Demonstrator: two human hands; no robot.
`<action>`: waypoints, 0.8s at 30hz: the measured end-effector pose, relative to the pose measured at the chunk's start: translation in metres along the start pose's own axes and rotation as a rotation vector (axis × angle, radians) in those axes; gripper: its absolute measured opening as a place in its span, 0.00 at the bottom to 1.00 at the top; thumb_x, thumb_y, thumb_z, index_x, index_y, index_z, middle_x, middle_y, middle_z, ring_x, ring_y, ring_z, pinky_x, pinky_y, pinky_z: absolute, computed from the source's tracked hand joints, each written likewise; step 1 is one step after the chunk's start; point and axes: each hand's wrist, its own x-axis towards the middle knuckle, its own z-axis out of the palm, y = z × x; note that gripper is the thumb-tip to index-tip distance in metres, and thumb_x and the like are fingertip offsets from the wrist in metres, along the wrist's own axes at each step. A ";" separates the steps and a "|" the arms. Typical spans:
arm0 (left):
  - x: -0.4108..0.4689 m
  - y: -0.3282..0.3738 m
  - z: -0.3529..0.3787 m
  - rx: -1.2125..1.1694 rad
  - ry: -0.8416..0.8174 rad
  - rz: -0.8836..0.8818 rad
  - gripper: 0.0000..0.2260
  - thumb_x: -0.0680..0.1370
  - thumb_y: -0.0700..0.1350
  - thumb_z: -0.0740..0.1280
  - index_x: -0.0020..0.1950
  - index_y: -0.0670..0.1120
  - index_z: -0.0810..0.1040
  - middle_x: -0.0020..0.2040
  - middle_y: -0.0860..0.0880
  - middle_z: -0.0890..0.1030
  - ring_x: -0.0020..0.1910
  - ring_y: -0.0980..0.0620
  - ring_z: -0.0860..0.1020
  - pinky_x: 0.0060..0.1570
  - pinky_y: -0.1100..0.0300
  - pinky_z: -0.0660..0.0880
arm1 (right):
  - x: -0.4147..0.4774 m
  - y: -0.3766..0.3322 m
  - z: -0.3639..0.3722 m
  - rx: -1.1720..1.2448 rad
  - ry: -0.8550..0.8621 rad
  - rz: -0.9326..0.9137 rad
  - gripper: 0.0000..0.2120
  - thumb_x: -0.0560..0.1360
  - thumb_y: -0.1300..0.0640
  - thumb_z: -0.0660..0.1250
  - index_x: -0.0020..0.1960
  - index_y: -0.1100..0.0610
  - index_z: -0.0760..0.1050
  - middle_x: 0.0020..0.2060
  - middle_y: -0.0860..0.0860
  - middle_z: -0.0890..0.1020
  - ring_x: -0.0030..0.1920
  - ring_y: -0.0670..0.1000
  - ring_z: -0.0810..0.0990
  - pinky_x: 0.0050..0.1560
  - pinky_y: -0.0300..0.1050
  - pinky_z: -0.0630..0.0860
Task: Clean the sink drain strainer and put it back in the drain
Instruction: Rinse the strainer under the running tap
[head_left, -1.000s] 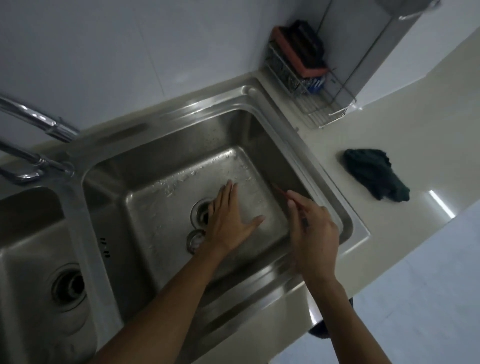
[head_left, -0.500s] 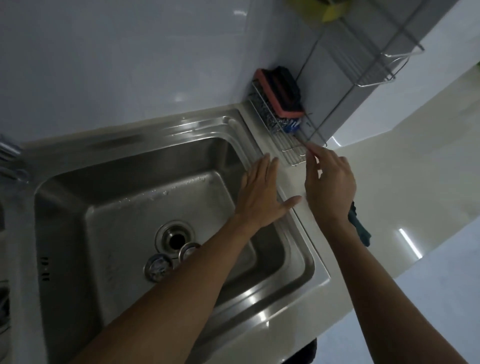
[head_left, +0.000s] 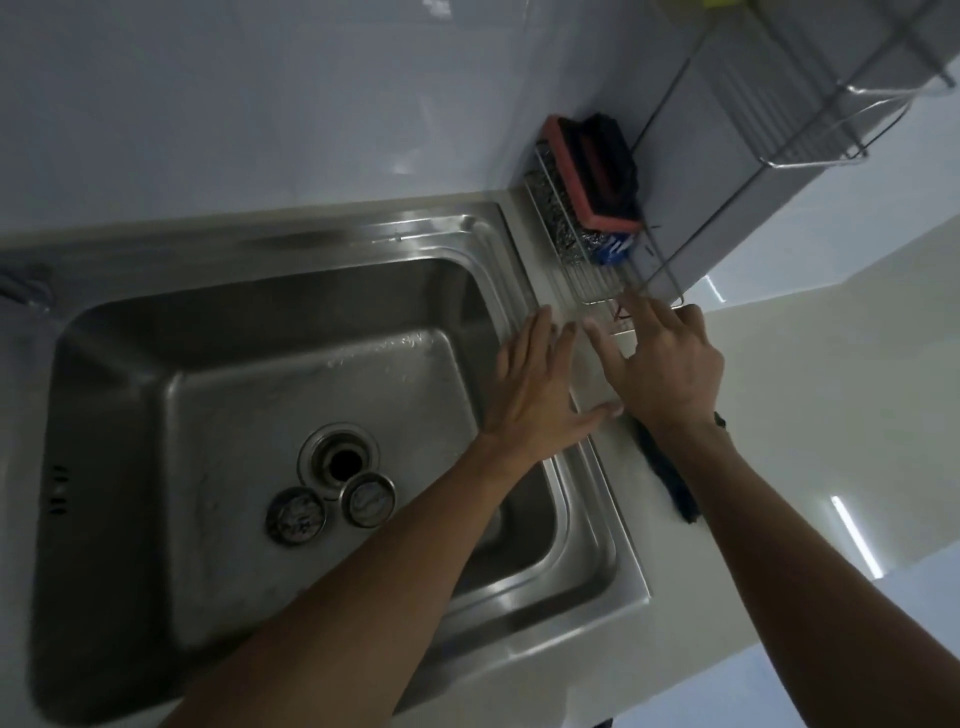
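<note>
The steel sink (head_left: 311, 234) has its drain (head_left: 340, 460) uncovered, a dark hole in a metal ring. Two round metal strainer parts lie on the basin floor just in front of it: one at the left (head_left: 296, 517), one at the right (head_left: 368, 500). My left hand (head_left: 535, 384) hovers flat with its fingers spread over the sink's right rim, holding nothing. My right hand (head_left: 660, 358) reaches to the front end of the wire rack (head_left: 587, 280), fingers apart. A thin reddish thing (head_left: 621, 312) lies in the rack at its fingertips.
The rack in the corner holds a red and black scrubber (head_left: 592, 171) and steel wool (head_left: 587, 241). A dark cloth (head_left: 670, 483) lies on the pale counter, partly under my right forearm. A wire shelf (head_left: 831, 130) hangs on the wall above.
Both hands have left the basin and moved up and right to the rack. The thin red thing pinched in my right hand a second ago now sits at the rack; the view has shifted right.
</note>
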 end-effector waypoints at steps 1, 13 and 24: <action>-0.002 -0.002 -0.003 -0.009 -0.010 -0.008 0.50 0.72 0.75 0.64 0.84 0.46 0.53 0.85 0.41 0.46 0.84 0.45 0.45 0.80 0.40 0.51 | 0.000 -0.002 -0.002 0.001 -0.014 0.003 0.32 0.79 0.27 0.55 0.66 0.51 0.78 0.62 0.49 0.83 0.58 0.56 0.79 0.36 0.44 0.73; -0.091 -0.120 -0.128 0.107 0.081 -0.198 0.49 0.72 0.74 0.62 0.84 0.48 0.52 0.85 0.43 0.48 0.84 0.45 0.46 0.80 0.41 0.49 | -0.031 -0.172 -0.039 0.309 0.024 -0.247 0.26 0.82 0.36 0.62 0.63 0.58 0.79 0.56 0.55 0.83 0.53 0.57 0.80 0.45 0.49 0.78; -0.210 -0.254 -0.302 0.387 0.386 -0.492 0.44 0.75 0.68 0.68 0.81 0.42 0.60 0.81 0.39 0.63 0.80 0.40 0.61 0.76 0.43 0.59 | -0.046 -0.403 -0.073 1.693 -0.733 0.530 0.15 0.84 0.47 0.63 0.66 0.53 0.79 0.57 0.48 0.86 0.59 0.54 0.84 0.55 0.53 0.84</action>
